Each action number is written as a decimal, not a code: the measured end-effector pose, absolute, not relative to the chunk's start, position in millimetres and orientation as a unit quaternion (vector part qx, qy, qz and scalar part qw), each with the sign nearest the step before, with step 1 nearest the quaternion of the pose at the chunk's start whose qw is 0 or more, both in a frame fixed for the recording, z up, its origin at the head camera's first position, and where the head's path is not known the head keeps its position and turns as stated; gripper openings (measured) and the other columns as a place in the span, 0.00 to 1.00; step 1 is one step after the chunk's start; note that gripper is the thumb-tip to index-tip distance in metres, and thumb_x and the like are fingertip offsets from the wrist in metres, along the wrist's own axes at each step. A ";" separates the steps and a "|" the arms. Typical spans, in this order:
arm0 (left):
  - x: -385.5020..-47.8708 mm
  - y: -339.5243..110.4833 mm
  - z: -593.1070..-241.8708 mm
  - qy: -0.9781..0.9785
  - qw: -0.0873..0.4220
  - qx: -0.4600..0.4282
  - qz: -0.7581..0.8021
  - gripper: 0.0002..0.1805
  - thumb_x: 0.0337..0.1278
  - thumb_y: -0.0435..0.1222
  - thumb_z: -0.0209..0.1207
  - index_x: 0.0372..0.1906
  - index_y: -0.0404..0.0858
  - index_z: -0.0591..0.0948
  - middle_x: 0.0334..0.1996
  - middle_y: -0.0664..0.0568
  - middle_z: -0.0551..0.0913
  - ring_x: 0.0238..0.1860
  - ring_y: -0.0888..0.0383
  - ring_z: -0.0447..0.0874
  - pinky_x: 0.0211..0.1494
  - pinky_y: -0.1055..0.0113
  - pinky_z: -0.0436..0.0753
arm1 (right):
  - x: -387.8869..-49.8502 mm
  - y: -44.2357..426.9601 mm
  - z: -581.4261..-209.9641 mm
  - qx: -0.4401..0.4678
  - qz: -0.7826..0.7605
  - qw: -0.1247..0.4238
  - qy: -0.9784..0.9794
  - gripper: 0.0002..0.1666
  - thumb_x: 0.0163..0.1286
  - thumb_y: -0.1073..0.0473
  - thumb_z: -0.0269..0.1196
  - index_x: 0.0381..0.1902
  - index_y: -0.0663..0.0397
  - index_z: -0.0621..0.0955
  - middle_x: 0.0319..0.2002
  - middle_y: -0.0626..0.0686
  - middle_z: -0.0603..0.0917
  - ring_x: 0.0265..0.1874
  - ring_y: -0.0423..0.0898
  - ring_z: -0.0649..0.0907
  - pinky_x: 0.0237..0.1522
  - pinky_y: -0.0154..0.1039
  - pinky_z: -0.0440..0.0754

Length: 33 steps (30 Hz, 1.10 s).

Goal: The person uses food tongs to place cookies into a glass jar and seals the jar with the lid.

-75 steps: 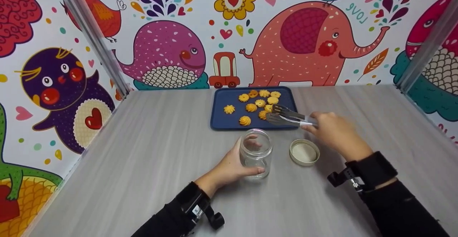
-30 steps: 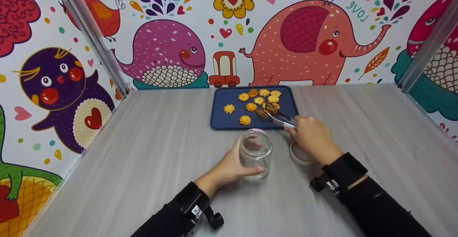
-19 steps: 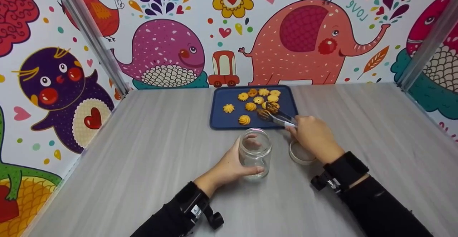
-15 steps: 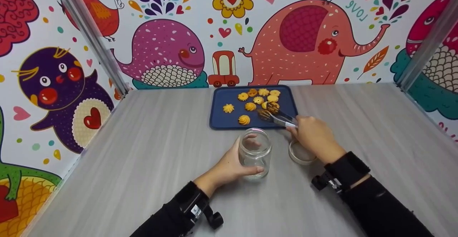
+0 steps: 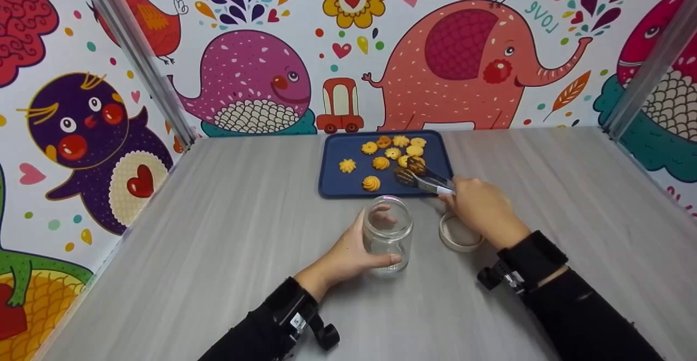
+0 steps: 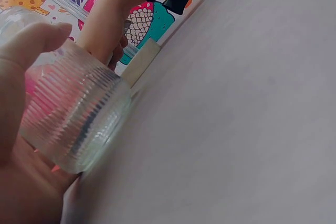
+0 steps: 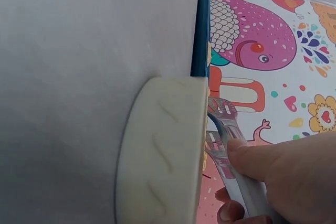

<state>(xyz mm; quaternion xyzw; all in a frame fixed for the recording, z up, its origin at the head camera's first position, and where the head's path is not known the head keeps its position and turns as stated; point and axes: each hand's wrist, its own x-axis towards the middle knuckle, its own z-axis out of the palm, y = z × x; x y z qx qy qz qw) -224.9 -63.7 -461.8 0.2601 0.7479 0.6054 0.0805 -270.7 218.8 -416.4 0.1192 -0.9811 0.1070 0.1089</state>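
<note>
My left hand (image 5: 351,252) is curled round a clear glass jar (image 5: 389,236), which stands upright with its mouth uncovered; the ribbed glass (image 6: 79,103) fills much of the left wrist view. My right hand (image 5: 484,206) grips metal tongs (image 5: 433,184), their slotted heads over the right part of a blue tray (image 5: 337,184). Several yellow cookies (image 5: 371,183) lie on the tray. The tong heads partly cover cookies there; whether one is between them, I cannot tell. In the right wrist view the thumb presses the tongs (image 7: 244,187).
A round cream lid (image 5: 460,233) lies on the grey table (image 5: 218,230), right of the jar and partly beneath my right hand. Its pale side (image 7: 163,150) looms large in the right wrist view. Walls with cartoon animals (image 5: 463,72) stand behind and at the sides.
From 2.5 seconds ago, my right hand has moved left and the tongs have shifted toward the cookies at the tray's lower right. Lately they have shifted slightly right. My left hand stays on the jar.
</note>
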 end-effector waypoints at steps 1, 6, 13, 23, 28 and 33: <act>-225.0 -63.5 -462.2 0.748 0.081 0.261 0.606 0.48 0.51 0.35 0.80 0.75 0.38 0.66 0.64 0.49 0.79 0.67 0.53 0.77 0.76 0.54 0.67 | -271.3 219.8 -416.5 0.118 0.106 0.107 -0.981 0.20 0.78 0.49 0.67 0.32 0.58 0.77 0.30 0.64 0.84 0.27 0.65 0.85 0.23 0.63 0.80; -225.3 -62.8 -462.3 0.744 0.086 0.262 0.609 0.49 0.51 0.35 0.80 0.76 0.37 0.65 0.64 0.49 0.79 0.67 0.53 0.77 0.76 0.54 0.66 | -271.7 224.4 -415.2 0.115 0.110 0.100 -0.982 0.20 0.78 0.48 0.66 0.34 0.58 0.77 0.32 0.63 0.85 0.26 0.62 0.85 0.22 0.62 0.79; -225.2 -63.6 -462.5 0.745 0.081 0.264 0.607 0.48 0.51 0.35 0.80 0.75 0.38 0.66 0.64 0.49 0.79 0.66 0.54 0.78 0.76 0.55 0.67 | -272.4 227.9 -409.7 0.123 0.132 0.101 -0.978 0.17 0.79 0.50 0.66 0.35 0.57 0.78 0.28 0.58 0.83 0.23 0.56 0.81 0.22 0.58 0.78; -225.3 -64.3 -463.0 0.744 0.076 0.266 0.608 0.47 0.51 0.35 0.80 0.75 0.38 0.67 0.63 0.50 0.80 0.65 0.54 0.78 0.75 0.59 0.68 | -273.2 233.5 -397.7 0.132 0.141 0.103 -0.976 0.17 0.79 0.50 0.66 0.37 0.58 0.80 0.25 0.55 0.79 0.22 0.53 0.77 0.23 0.51 0.75; -225.0 -64.5 -462.7 0.744 0.077 0.267 0.608 0.47 0.51 0.35 0.80 0.75 0.40 0.67 0.63 0.49 0.80 0.66 0.54 0.78 0.75 0.58 0.67 | -269.8 237.9 -381.8 0.141 0.153 0.101 -0.973 0.18 0.80 0.48 0.65 0.39 0.60 0.80 0.24 0.54 0.78 0.22 0.52 0.77 0.25 0.49 0.73; -224.9 -64.6 -462.6 0.744 0.076 0.267 0.608 0.47 0.50 0.35 0.80 0.75 0.40 0.67 0.63 0.49 0.80 0.66 0.54 0.78 0.76 0.57 0.68 | -264.3 244.2 -362.2 0.132 0.180 0.087 -0.971 0.19 0.80 0.46 0.64 0.40 0.58 0.80 0.24 0.53 0.76 0.23 0.50 0.75 0.25 0.44 0.70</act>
